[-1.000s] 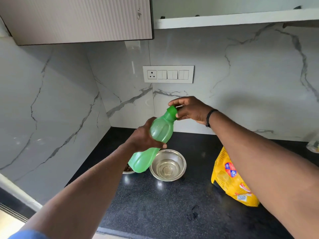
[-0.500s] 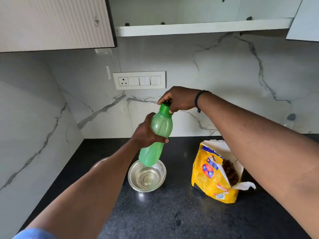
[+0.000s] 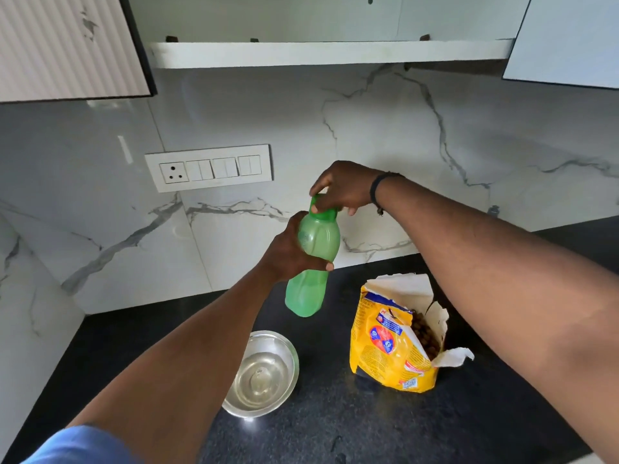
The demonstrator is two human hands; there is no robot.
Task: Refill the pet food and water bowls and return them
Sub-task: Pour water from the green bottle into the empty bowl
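Setting: dark speckled counter (image 3: pixel 385 426) in a kitchen corner, white marble-look wall behind, a switch plate (image 3: pixel 209 167) on the wall at about 10 o'clock from the hands
Left hand (image 3: pixel 289 252): grip wrapped round the middle of a green bottle (image 3: pixel 310 262), holding it upright in the air, slightly tilted, above the counter
Right hand (image 3: pixel 341 189): grip narrow, fingers and thumb pinching the bottle's green cap (image 3: pixel 323 212) from above; a dark band sits on that wrist
Water bowl (image 3: pixel 261 373): steel, on the counter at 6 o'clock from the bottle, clear water visible inside
Food bag (image 3: pixel 395 349): yellow, torn open, standing on the counter at 4 o'clock from the bottle, just beside the bowl, brown kibble showing at its mouth
Food bowl: not visible from this angle
Step in hand: judged to be working the cap, probably closing it, since the bowl already holds water; which way it turns cannot be told
Next move: likely calls for seating the cap fully, setting the bottle down clear of the bowl, then lifting the bowl level so nothing spills
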